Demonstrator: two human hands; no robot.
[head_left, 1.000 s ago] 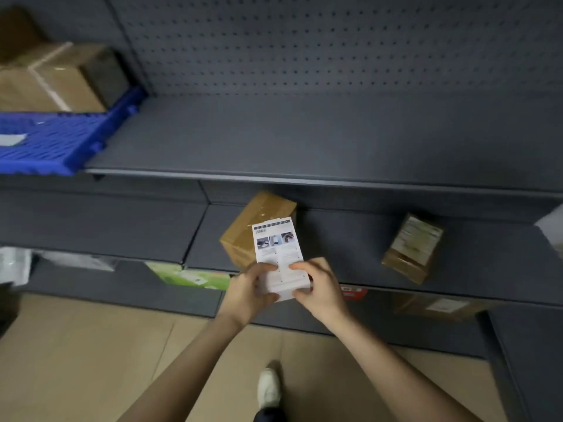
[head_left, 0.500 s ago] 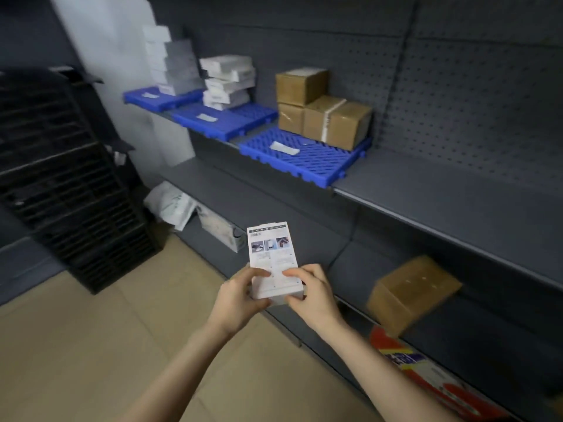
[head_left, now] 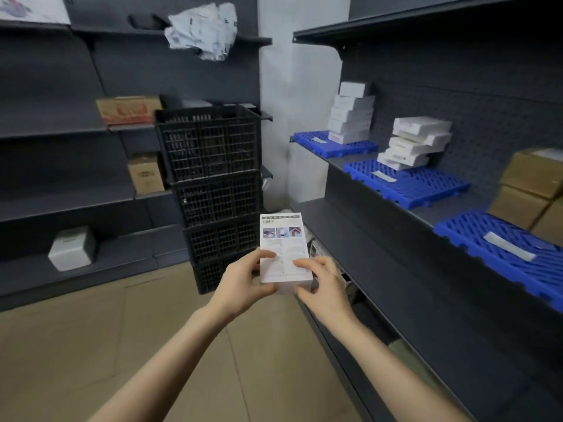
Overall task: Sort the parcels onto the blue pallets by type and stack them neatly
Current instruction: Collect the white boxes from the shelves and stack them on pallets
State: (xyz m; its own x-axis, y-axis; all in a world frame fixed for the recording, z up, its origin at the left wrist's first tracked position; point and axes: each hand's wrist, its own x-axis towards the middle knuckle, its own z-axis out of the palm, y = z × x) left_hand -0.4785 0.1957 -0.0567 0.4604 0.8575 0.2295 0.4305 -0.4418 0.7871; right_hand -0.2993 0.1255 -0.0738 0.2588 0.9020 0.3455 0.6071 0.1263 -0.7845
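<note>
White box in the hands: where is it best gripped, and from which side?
Grip the near end of its long edges, one hand from each side. The white box is flat and narrow, printed face up, its length pointing away from the person, so the side edges are the closest opposed faces. The left hand and right hand hold it just so.

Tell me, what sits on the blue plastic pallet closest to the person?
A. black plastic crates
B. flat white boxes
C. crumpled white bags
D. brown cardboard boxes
D: brown cardboard boxes are stacked at the back of the nearest blue plastic pallet, while the flat white boxes sit on the farther blue pallets.
</note>
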